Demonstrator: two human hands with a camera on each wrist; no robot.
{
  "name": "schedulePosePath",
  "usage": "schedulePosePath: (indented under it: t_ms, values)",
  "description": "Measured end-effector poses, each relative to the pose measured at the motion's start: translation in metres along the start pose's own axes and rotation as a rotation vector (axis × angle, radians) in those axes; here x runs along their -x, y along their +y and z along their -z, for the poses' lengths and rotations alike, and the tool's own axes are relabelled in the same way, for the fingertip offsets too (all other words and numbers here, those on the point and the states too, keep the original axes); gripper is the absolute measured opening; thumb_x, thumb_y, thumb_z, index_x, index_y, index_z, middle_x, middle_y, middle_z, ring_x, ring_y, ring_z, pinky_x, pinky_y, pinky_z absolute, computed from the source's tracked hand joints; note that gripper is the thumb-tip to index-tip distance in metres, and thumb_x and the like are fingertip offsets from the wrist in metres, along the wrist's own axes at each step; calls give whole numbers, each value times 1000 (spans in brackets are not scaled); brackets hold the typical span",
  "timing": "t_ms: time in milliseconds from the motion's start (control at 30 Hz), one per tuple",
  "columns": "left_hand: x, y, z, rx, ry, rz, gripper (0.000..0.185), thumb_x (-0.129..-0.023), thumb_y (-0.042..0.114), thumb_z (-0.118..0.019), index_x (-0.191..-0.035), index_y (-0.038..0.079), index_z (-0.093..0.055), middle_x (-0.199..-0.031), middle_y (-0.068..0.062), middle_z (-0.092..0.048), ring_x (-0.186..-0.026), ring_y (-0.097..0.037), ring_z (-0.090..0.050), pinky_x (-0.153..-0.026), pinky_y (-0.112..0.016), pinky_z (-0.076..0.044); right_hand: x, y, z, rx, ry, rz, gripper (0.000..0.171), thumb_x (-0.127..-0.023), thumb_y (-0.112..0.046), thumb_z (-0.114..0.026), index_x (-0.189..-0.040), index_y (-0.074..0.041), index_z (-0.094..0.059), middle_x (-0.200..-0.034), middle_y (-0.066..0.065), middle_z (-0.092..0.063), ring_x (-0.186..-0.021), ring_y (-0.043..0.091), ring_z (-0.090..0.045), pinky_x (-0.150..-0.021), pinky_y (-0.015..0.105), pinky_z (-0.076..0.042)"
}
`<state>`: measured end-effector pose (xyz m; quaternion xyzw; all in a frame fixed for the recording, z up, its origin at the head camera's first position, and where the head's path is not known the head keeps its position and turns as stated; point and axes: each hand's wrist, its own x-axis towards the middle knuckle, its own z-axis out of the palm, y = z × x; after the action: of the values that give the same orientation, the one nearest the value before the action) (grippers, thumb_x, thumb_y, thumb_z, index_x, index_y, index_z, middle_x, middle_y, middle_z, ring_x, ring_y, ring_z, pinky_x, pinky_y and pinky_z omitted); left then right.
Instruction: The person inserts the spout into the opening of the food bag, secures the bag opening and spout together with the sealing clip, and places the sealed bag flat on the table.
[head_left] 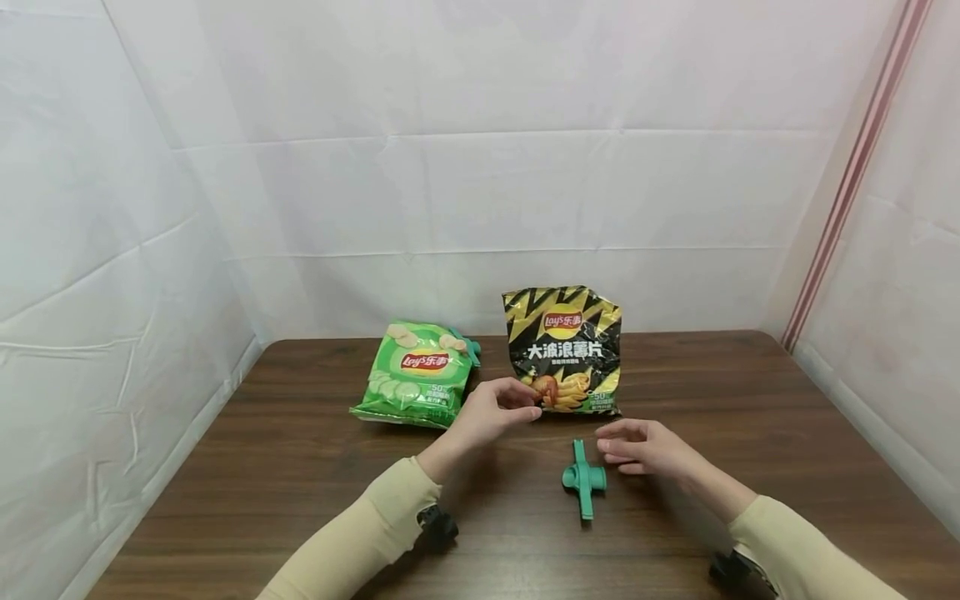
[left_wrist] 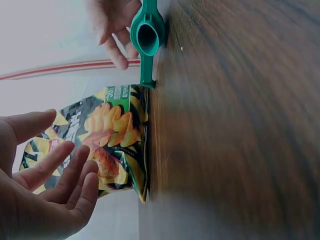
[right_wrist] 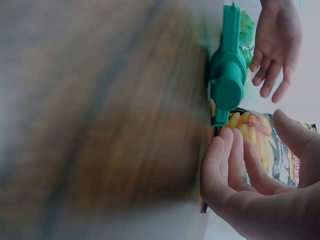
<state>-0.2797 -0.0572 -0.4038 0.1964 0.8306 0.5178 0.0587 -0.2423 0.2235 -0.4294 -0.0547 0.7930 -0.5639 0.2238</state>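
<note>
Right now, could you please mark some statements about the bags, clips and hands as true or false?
1. In the head view, the black bag is right of the green bag. True.
2. A teal clip sits at the green bag's upper right corner. True.
3. The nearer clip rests on the black bag. False: it rests on the table.
4. The right hand holds the nearer clip. False: it is close by but holds nothing.
5. The left hand is closer to the black bag than the right hand is. True.
</note>
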Motion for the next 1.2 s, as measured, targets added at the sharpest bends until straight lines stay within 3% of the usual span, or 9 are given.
schedulePosePath:
  t_ms: [267,567,1200]
  values:
    - [-2,-1,-8,-2,-21,13,31,-83,29,-73,-107,10,-69,-95,0,-69,-87,-12,-61,-76,-30,-49,8,4,-2,75,-54,2,55,-88,-37,-67,-128,-1,-56,-120,12,-63,-102,15,-62,-82,35,-54]
    - [1,-1,-11,14,-40,31,32,-84,29,-72,-110,9,-69,-98,-2,-69,-90,-15,-62,-78,-31,-49,7,7,-1,154,-138,50,46,-88,-29,-68,-123,-1,-59,-112,10,-67,-97,16,-63,-79,36,-53]
    - [1,3,-11,17,-31,37,30,-84,27,-72,-109,10,-69,-99,0,-69,-90,-13,-61,-79,-31,-49,1,4,-4,268,-170,114,39,-80,-25,-77,-110,-1,-66,-100,7,-69,-87,16,-61,-62,29,-50]
